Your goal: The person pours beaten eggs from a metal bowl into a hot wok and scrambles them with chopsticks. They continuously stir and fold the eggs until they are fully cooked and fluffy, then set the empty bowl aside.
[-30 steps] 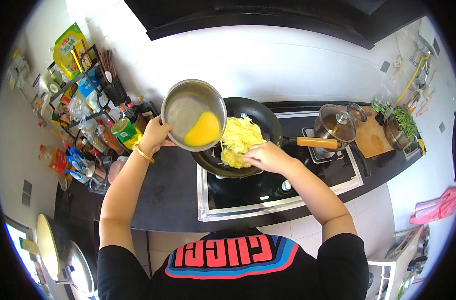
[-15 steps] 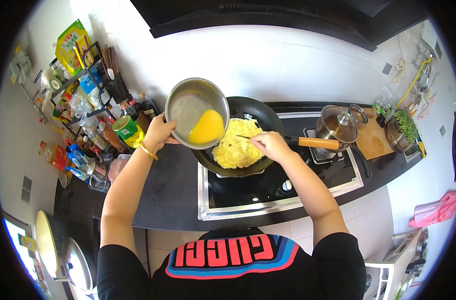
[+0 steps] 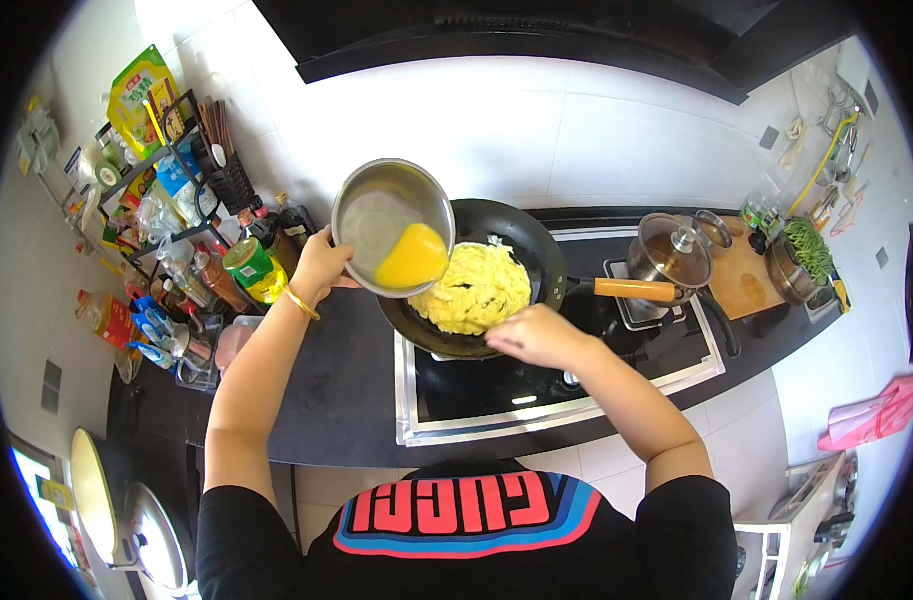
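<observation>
My left hand (image 3: 323, 264) grips the rim of a steel bowl (image 3: 372, 210), tilted to the right over the wok's left edge. Yellow beaten egg (image 3: 415, 258) pools on the bowl's low side. Under it, a black wok (image 3: 532, 235) with a wooden handle (image 3: 634, 290) sits on the stove. Soft yellow scrambled egg (image 3: 482, 285) lies in the wok's middle. My right hand (image 3: 543, 337) is closed above the wok's near right edge, beside the egg. It pinches thin dark chopsticks, which the hand now hides; the earlier frame shows their thin tip.
On the left stand sauce bottles (image 3: 252, 265), a spice rack and a black utensil holder (image 3: 234, 183). To the right are a glass-lidded pot (image 3: 667, 250), a wooden cutting board (image 3: 745, 285) and a steel pot (image 3: 792, 278) with green vegetables (image 3: 809, 250). A range hood (image 3: 517, 40) hangs above.
My right hand has moved toward me, from over the egg to the wok's near edge, and the chopsticks have gone out of sight. The egg looks more broken up. The bowl stays nearly still.
</observation>
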Motion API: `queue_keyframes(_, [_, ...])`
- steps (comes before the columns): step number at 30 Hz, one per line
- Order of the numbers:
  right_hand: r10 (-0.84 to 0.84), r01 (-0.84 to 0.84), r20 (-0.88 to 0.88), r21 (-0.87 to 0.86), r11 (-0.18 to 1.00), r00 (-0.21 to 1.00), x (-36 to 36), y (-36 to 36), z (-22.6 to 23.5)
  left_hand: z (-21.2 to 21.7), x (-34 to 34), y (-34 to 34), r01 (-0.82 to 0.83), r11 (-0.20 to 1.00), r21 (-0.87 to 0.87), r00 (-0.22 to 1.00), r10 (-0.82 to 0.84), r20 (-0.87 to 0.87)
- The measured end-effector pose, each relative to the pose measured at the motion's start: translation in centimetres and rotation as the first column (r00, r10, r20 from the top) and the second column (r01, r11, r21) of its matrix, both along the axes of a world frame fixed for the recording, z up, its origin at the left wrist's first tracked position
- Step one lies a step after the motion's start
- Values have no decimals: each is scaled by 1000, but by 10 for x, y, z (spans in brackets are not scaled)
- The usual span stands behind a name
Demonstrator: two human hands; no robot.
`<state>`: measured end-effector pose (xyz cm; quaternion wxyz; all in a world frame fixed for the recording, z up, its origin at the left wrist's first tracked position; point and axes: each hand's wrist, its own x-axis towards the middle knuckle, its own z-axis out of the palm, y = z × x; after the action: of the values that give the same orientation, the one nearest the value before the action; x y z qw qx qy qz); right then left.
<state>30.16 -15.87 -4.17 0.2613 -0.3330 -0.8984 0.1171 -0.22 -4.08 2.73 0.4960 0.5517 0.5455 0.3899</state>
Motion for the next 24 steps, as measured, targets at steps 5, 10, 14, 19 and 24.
queue_keyframes(5, [-211, 203, -144, -71, 977, 967, -19, 42, -8, -2, 8, 4, 21, 1000, 2, 999, -21, -28])
queue_keyframes(10, [-218, 227, 76, -144, 963, 973, -1, 26, 11, 0, -2, -3, -23, 1000, 0, 1000, 23, 7])
queue_keyframes(14, [22, -26, -35, -119, 993, 999, -34, 11, 5, -5, -4, 4, 10, 1000, -21, 1000, -10, 5])
queue_keyframes(19, [-280, 277, -126, -40, 960, 952, -17, 65, -38, -2, -5, 0, -20, 1000, 6, 1000, 20, 0])
queue_keyframes(24, [-131, 133, 23, -104, 986, 991, -6, 8, 12, -2, -9, -8, -68, 997, 45, 998, 67, 21])
